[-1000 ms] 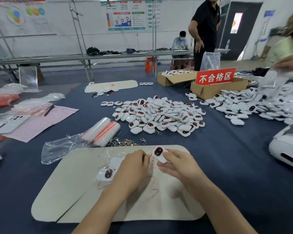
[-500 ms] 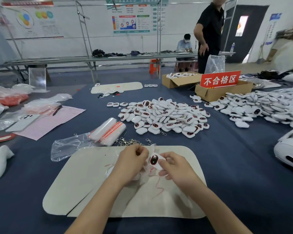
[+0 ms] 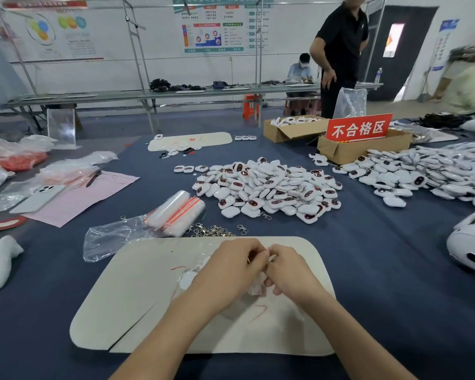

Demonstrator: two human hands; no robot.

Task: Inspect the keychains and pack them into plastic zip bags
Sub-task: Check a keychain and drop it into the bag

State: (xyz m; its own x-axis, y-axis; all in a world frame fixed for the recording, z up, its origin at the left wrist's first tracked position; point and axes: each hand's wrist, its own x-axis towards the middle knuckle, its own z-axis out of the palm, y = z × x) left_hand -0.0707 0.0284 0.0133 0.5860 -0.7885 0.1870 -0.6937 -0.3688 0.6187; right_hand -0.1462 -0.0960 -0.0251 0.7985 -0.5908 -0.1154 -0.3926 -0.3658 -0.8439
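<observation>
Zip bag (image 3: 256,287) held between both hands, low over beige mat (image 3: 137,297). Bag contents covered by fingers, so keychain facing and long axis: cannot tell. Left hand (image 3: 231,270) and right hand (image 3: 291,272) knuckles up, fingertips meeting, fingers curled, both pinching bag top. Bagged keychain (image 3: 188,278) flat on mat, just left of left hand.

— What stood behind the blue table (image 3: 381,270)?
— A white wall (image 3: 121,69) hung with posters (image 3: 214,28), and a long metal bench (image 3: 93,95) along it, far across the room.
— And to the right?
— A dark door (image 3: 414,67) with 1 bright pane (image 3: 393,39) in it. 1 orange stool (image 3: 250,106) sat under the bench, near the middle.
</observation>
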